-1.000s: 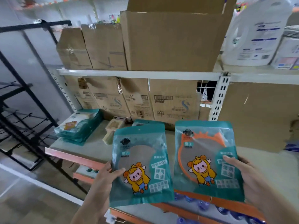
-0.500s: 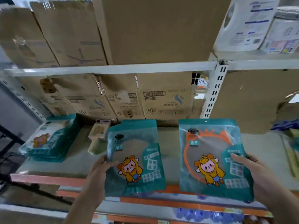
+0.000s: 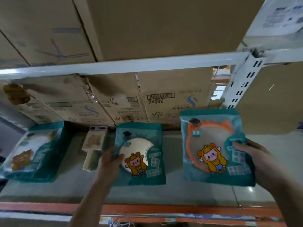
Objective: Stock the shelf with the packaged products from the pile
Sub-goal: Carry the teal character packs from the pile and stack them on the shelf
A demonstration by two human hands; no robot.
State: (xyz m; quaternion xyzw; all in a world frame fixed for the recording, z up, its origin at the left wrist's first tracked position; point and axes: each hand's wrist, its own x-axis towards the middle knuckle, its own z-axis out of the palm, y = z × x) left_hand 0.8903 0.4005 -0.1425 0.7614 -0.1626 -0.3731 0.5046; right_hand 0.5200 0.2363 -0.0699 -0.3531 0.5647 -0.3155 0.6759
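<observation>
While right hand (image 3: 259, 163) grips its pouch (image 3: 211, 141), left hand (image 3: 109, 161) carried another deeper.

This looks like a shop or its stockroom. Steel racking fills the view: a white slotted upright (image 3: 242, 89), a white cross beam (image 3: 131, 66) and a grey shelf (image 3: 172, 194) with an orange front rail (image 3: 147, 209). Brown shipping cartons (image 3: 173, 102), one printed with a barcode and "300ml", line the shelf's back edge and the level above. Identical teal packets (image 3: 34, 154) lie stacked at the shelf's left end.
</observation>
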